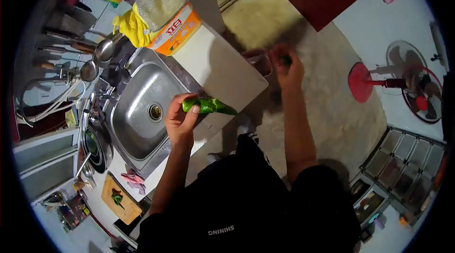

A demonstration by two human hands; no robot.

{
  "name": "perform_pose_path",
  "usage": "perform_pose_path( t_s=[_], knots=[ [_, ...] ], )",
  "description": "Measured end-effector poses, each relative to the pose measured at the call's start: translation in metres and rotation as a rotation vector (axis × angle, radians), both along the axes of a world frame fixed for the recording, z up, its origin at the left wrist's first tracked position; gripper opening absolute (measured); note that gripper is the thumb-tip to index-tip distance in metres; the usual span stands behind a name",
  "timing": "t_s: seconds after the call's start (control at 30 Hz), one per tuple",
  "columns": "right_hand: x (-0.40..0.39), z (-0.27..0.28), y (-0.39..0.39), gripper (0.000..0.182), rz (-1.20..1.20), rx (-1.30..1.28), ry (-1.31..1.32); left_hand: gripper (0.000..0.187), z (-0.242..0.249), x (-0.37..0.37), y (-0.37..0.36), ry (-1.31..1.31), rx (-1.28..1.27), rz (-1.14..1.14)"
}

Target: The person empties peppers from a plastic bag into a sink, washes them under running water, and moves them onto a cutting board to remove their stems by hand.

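A long green pepper (211, 106) is gripped at one end by my left hand (181, 119), thumb on top and fingers behind. It points right, near the counter's corner, and its side looks torn or split partway along. Out over the floor, my right hand (288, 67) is curled beside a reddish bin (258, 61). Something small and dark shows between its fingers, too blurred to name.
A steel sink (142, 106) is set into the counter (222, 66) on the left. An orange package (177, 30) with yellow cloths stands behind it. A cutting board (123, 208) holds green and reddish pieces. A fan (417, 92) stands right.
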State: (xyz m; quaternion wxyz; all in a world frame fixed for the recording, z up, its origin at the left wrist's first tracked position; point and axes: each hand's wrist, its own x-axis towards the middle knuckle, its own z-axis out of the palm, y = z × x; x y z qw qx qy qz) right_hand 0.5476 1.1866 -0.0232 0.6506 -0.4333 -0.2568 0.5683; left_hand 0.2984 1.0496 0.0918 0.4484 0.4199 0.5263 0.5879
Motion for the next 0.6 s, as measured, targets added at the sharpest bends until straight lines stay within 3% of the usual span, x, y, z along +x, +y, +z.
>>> perform_pose_path(
  t_s=[0.03, 0.07, 0.17, 0.23, 0.27, 0.3, 0.33, 0.4, 0.47, 0.53, 0.6],
  knots=[
    [0.011, -0.011, 0.011, 0.023, -0.073, -0.087, -0.156, 0.02, -0.004, -0.003, -0.008, -0.03, -0.053, 0.056],
    [0.021, -0.023, 0.025, 0.023, -0.044, -0.265, 0.13, 0.02, -0.009, -0.006, -0.016, -0.062, -0.104, 0.113],
    [0.031, -0.11, 0.066, 0.025, 0.091, -0.378, -0.02, 0.02, -0.023, -0.022, -0.039, -0.145, -0.168, 0.227],
    [0.058, -0.19, 0.111, 0.026, 0.021, -0.68, 0.003, 0.022, -0.028, -0.034, -0.057, -0.176, -0.166, 0.26],
    [0.05, -0.189, 0.111, 0.027, 0.012, -0.698, -0.066, 0.022, -0.024, -0.039, -0.066, -0.197, -0.158, 0.292],
    [0.041, -0.184, 0.111, 0.027, 0.004, -0.717, -0.134, 0.021, -0.019, -0.044, -0.073, -0.216, -0.146, 0.324],
    [0.028, -0.143, 0.084, 0.027, 0.027, -0.601, -0.277, 0.021, -0.015, -0.051, -0.083, -0.236, -0.134, 0.357],
    [0.019, -0.137, 0.073, 0.027, -0.029, -0.335, -0.441, 0.021, -0.016, -0.072, -0.11, -0.29, -0.134, 0.396],
    [-0.005, -0.114, 0.065, 0.026, 0.021, -0.139, -0.339, 0.021, -0.022, -0.099, -0.144, -0.349, -0.138, 0.443],
    [-0.06, -0.012, 0.006, 0.026, 0.233, -0.067, -0.211, 0.022, -0.021, -0.122, -0.181, -0.408, -0.117, 0.509],
    [-0.122, 0.034, -0.048, 0.027, 0.443, 0.015, -0.201, 0.021, -0.018, -0.15, -0.224, -0.415, -0.113, 0.547]
  ],
)
